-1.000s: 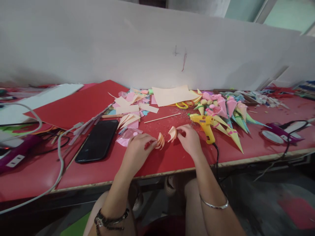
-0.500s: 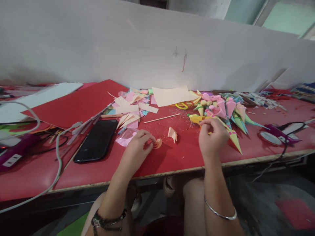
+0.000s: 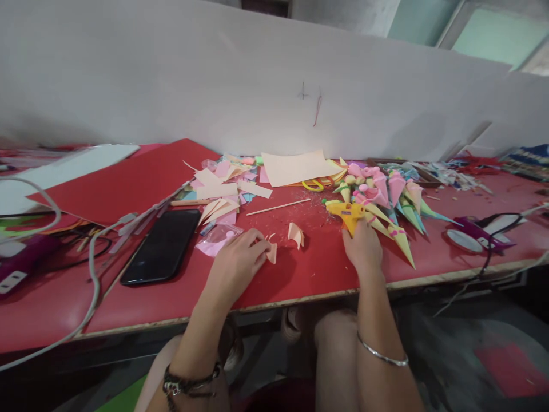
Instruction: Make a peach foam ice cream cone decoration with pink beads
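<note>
My left hand (image 3: 241, 260) pinches a small curled peach paper piece (image 3: 272, 252) just above the red table mat. Another curled peach piece (image 3: 295, 235) lies to the right of it, standing a little off the surface. My right hand (image 3: 363, 246) is wrapped round the handle of a yellow glue gun (image 3: 346, 214), whose nozzle points left. Beside and behind the gun lie pink, yellow and green paper cones (image 3: 402, 240). A thin wooden stick (image 3: 278, 206) rests behind the peach pieces.
A black phone (image 3: 163, 246) lies left of my left hand, near a white cable (image 3: 92, 269). Cut paper strips (image 3: 217, 190) and a large peach sheet (image 3: 298, 167) are at the back. A purple device (image 3: 486, 234) sits at the right. The table's front edge (image 3: 300, 300) runs below my hands.
My right hand has closed round the glue gun, which now shows more fully and sits slightly raised. The peach piece in my left hand has turned to another angle.
</note>
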Demonstrator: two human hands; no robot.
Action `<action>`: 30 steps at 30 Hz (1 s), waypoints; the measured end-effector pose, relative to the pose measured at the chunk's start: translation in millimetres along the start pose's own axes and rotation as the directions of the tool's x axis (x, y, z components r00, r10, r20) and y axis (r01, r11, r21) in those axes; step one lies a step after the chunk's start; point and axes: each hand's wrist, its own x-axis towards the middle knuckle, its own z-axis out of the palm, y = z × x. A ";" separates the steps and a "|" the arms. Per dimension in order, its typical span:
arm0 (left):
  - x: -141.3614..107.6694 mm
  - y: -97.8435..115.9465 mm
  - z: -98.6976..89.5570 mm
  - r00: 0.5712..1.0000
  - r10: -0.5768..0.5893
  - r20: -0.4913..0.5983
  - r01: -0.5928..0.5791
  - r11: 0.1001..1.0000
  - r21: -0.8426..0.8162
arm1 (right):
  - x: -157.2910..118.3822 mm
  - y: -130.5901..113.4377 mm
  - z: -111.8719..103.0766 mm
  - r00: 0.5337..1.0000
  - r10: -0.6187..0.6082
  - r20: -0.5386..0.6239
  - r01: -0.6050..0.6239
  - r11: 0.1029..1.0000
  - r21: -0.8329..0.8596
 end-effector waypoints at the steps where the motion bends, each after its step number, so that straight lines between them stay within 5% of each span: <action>1: -0.3 0.0 0.4 1.000 0.010 -0.005 -0.010 1.000 0.012 | 0.8 -0.7 -0.3 1.000 -0.002 -0.005 0.002 1.000 0.002; 9: -3.1 -5.2 -6.3 0.997 -0.077 -0.010 0.078 0.996 0.053 | -13.7 -10.1 -26.6 0.964 -0.112 -0.241 0.149 0.979 0.139; 17: -4.4 -9.5 -14.9 0.992 -0.121 0.042 0.118 0.990 0.079 | -35.0 -29.0 -36.0 0.956 -0.283 0.080 0.262 0.943 0.205; 30: -4.6 -10.2 -12.0 0.992 -0.109 0.056 0.106 0.993 0.056 | -45.4 -39.8 -30.5 0.885 -0.430 0.180 0.408 0.901 0.146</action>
